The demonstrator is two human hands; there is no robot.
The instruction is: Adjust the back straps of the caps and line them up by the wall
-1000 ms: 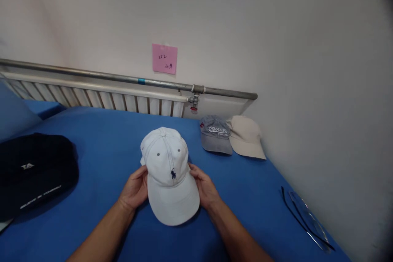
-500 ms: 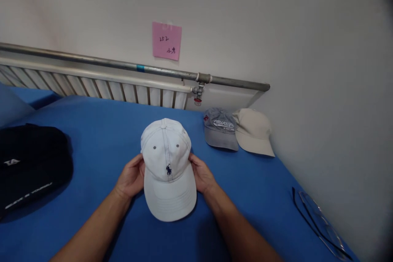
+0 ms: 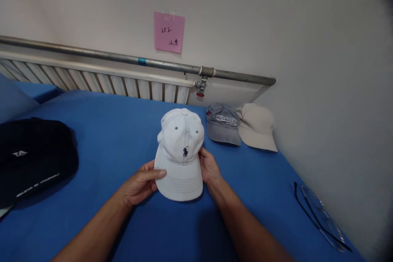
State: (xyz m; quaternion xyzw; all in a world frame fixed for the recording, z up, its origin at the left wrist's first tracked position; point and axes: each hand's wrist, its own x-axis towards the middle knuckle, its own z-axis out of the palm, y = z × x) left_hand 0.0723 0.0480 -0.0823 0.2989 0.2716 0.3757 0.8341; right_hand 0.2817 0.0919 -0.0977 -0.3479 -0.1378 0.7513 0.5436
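We see the white cap [image 3: 179, 143] in front of us, over the blue sheet [image 3: 123, 131], with its brim toward us. Its back and its inside are hidden, and we cannot tell whether it touches the sheet. The crown bears a small dark blue figure, two dark eyelets and a seam down the front; the brim shows curved stitching lines. Our left hand [image 3: 138, 184] grips the left side of the brim, thumb lying flat on top and the other fingers mostly out of sight below. Our right hand [image 3: 210, 168] touches the right side of the cap; its fingertips go behind the edge, so we cannot tell how tightly it is closed. Behind, to the right, the grey cap [image 3: 223, 125] covers a part of the beige cap [image 3: 258, 125]. At the left, a black article [image 3: 37, 168] is cut off by the picture's border, its lettering hard to read.
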